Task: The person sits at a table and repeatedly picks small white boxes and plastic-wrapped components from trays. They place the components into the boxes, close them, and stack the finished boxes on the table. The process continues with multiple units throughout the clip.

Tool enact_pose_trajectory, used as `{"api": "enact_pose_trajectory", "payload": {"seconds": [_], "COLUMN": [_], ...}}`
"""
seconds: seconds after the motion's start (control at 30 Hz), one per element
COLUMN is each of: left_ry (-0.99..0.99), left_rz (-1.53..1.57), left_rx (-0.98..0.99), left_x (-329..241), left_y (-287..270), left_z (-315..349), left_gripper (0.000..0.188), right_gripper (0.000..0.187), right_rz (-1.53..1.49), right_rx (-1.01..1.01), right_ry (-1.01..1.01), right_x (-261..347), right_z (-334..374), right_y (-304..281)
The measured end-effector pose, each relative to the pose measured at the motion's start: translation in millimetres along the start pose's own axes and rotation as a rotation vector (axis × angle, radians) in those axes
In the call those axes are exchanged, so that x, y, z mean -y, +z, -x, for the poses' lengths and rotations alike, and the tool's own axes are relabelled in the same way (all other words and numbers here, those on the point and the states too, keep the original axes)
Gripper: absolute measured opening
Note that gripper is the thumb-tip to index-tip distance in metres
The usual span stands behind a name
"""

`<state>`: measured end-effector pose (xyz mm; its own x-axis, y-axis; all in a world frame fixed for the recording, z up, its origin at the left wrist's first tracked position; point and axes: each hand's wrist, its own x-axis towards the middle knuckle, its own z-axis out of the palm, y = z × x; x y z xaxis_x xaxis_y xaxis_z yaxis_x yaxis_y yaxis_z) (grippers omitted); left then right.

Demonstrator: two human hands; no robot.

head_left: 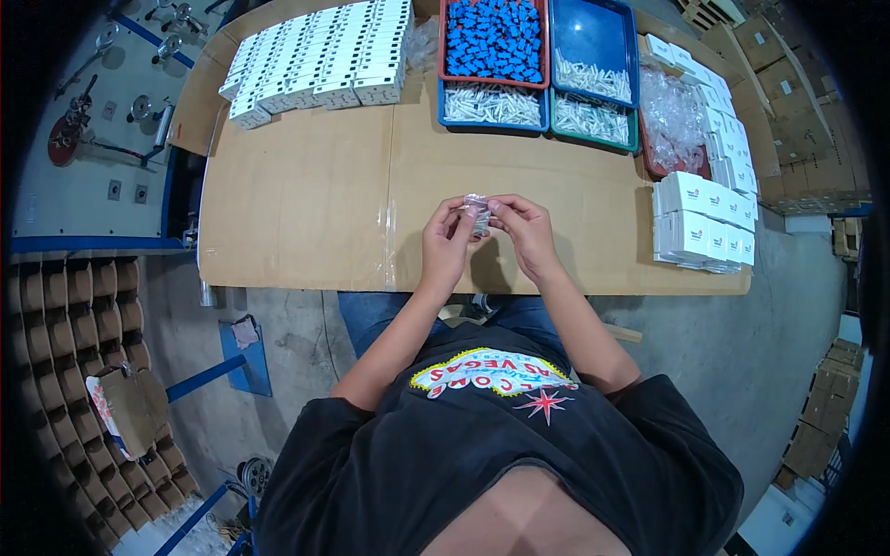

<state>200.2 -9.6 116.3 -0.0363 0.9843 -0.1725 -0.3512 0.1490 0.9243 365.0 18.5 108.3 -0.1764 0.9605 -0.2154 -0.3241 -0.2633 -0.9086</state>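
Note:
My left hand (446,243) and my right hand (526,233) meet above the near middle of the cardboard-covered table. Between their fingertips they pinch a small clear plastic bag (478,215) with pale pieces inside, probably the white plugs from the trays. The bag stands upright, its top edge held on both sides. Beyond my hands sit a red tray (442,56) of small blue plastic parts (491,39) and a blue tray (447,123) of slim white plugs (491,104). Beside them, another blue tray (593,32) and a green tray (633,139) hold more white plugs.
Rows of white boxes (320,60) stand at the table's far left. More white boxes (705,222) are stacked along the right edge, next to clear plastic bags (672,116) in a reddish tray. Bare cardboard (297,195) shows at left. A cardboard divider grid (83,371) stands beyond.

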Motion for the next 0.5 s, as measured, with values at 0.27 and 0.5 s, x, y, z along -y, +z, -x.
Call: {"api": "enact_pose_trajectory", "payload": {"seconds": [0.27,0.5], "left_ry": [0.105,0.069], "left_rz": [0.027,-0.009], "left_rx": [-0.049,-0.029], "left_x": [0,-6], "left_y": [-1,1], "left_z": [-2,2], "left_gripper": [0.021,0.018], "right_gripper": [0.03,0.026], "right_rz": [-0.16,-0.191], "right_rx": [0.046,0.021], "right_ry": [0.147,0.117], "right_x": [16,16], "right_z": [9,12], "right_y": [25,26]}}
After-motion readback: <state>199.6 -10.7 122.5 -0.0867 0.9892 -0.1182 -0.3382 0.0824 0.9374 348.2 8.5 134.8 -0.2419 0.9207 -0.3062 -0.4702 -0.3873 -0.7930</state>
